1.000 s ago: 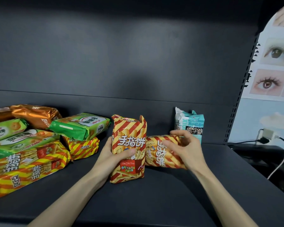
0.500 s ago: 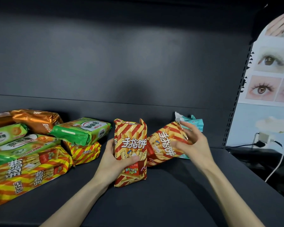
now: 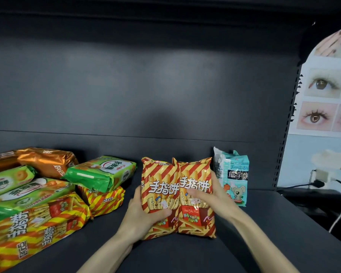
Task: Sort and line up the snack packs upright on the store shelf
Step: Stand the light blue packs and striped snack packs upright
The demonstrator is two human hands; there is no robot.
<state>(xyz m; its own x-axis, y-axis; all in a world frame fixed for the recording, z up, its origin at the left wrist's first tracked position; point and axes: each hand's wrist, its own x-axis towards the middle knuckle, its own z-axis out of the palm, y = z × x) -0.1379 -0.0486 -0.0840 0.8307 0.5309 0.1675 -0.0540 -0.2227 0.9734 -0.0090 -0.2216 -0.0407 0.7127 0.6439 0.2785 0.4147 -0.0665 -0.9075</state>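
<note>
Two red-and-yellow striped snack packs stand upright side by side on the dark shelf [image 3: 264, 243]. My left hand [image 3: 144, 215] grips the left striped pack [image 3: 158, 180], thumb across its front. My right hand [image 3: 215, 200] grips the right striped pack [image 3: 197, 219], thumb on its front and fingers behind it. A teal pack [image 3: 234, 176] with a cartoon bear stands upright just behind and right of them, against the back wall.
At the left lies a loose pile: green biscuit packs [image 3: 100, 172], an orange foil pack [image 3: 45, 160], striped packs lying flat [image 3: 35, 227]. The shelf's upright post [image 3: 289, 134] bounds the right side; cables and a plug lie beyond it.
My right hand has swung the second striped pack from lying on its side to standing upright, touching the first pack. The left hand kept its grip on the first pack.
</note>
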